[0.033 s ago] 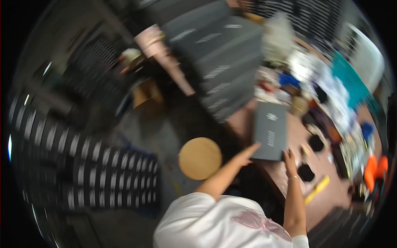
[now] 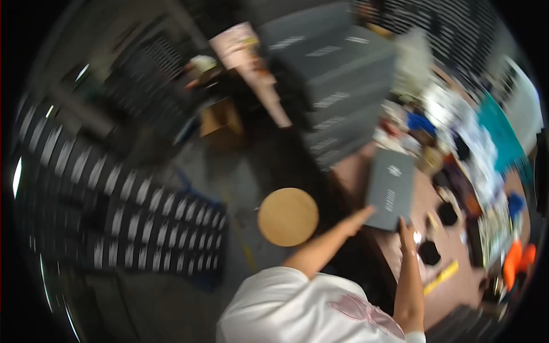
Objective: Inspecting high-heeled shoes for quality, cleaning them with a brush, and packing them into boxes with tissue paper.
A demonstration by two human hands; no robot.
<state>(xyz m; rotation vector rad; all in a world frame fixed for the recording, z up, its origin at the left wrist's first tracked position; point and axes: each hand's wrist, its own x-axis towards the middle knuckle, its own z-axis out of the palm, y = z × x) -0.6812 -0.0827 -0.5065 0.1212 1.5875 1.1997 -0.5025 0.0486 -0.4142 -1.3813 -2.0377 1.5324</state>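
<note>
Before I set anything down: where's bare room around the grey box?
Pink table: a gap between the grey box and upper black piece; a small patch right of the lower black piece, beyond the yellow strip. The round tan stool top looks bare too. Crowded: the table's far side, with white plastic and teal sheet. Blur may hide small items.

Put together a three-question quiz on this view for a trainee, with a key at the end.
1. Multiple choice. Which thing are the left hand and the right hand both at?
a) teal sheet
b) grey box
c) orange item

2. True or false. The round tan top is to the left of the grey box in the picture.

3. Fill in the blank. The strip to the right of the right forearm is ____ in colour.

Key: 1 b; 2 true; 3 yellow.
</note>
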